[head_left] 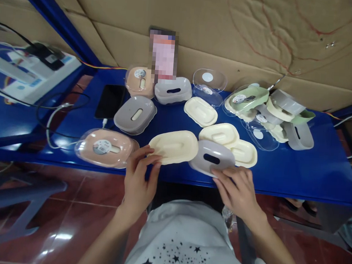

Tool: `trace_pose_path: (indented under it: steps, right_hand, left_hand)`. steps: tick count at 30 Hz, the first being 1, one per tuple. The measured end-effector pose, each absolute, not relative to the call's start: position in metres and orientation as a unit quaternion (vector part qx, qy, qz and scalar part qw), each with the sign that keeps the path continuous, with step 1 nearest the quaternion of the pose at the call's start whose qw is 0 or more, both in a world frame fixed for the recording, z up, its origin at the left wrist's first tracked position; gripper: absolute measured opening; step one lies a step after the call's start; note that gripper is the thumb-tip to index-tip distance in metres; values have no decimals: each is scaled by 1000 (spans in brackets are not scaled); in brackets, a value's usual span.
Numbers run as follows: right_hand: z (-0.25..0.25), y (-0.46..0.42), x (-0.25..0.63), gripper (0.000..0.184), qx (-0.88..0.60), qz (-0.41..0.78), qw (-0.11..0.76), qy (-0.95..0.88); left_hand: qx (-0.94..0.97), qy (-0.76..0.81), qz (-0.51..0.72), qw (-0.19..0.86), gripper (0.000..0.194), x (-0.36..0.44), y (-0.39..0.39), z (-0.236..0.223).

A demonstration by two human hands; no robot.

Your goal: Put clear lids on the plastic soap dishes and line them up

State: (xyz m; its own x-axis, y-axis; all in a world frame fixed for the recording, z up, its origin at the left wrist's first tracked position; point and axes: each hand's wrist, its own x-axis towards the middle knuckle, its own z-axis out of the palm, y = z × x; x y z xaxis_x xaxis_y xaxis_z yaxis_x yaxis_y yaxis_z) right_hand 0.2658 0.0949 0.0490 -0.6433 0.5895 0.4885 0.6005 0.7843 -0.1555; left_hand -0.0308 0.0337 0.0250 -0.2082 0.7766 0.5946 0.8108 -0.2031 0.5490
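My left hand [142, 178] pinches the left end of a cream oval plastic tray [176, 146], held low at the front of the blue table. In my right hand [235, 186] is the near right edge of a grey-lilac oval plastic shell [201, 158] with a dark slot in it. The shell's left end lies close against the tray's right end; whether they touch I cannot tell. Behind the shell lie two more cream trays, one farther back [216, 133] and one to the right [247, 153]. To the left of my left hand is a peach box [121, 138] under a clear lid.
On the blue table [281, 175] stand a grey box [135, 115], a peach box [139, 83] and a grey shell [174, 91]. Shells, trays and clear lids pile up at right [274, 110]. A phone [109, 101] with a white cable and a propped, blurred-out phone [163, 54] are behind.
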Motion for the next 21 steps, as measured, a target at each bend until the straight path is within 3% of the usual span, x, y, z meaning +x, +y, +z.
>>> trace_pose_path:
  steps: [5, 8, 15, 21]
  right_hand:
    - [54, 97, 284, 38, -365, -16, 310, -878]
    - [54, 90, 269, 33, -339, -11, 312, -887]
    - [37, 82, 225, 31, -251, -2, 230, -940]
    - [32, 89, 225, 32, -231, 12, 184, -955]
  left_hand:
    - [-658, -637, -401, -18, 19, -31, 13, 10]
    - [-695, -614, -369, -59, 23, -27, 5, 2]
    - [-676, -604, -418, -53, 70, -27, 3, -4]
    - [-751, -574, -319, -68, 60, -37, 2, -2]
